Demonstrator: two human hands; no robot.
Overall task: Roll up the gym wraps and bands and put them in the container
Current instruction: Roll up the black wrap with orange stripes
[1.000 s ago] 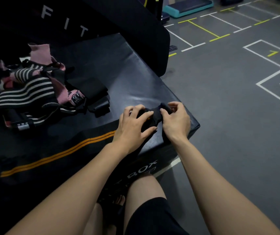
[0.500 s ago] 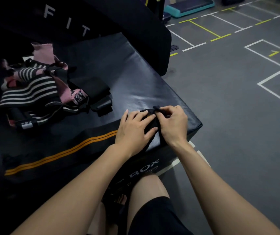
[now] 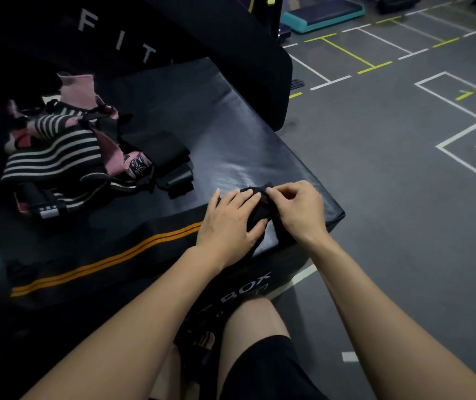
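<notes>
Left hand (image 3: 231, 223) flat, fingers straight, pressing black wrap (image 3: 259, 209); right hand (image 3: 297, 209) just beside, grip pinched on wrap end.

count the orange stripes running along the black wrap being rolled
2: the orange stripes run side by side along the black wrap, from the left hand toward the lower left. Any under the hands are hidden.

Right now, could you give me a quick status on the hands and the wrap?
Left hand flat on black wrap, right hand pinching its end. Roll just begun at box corner. Pile of wraps waiting, nothing blocking.
</notes>
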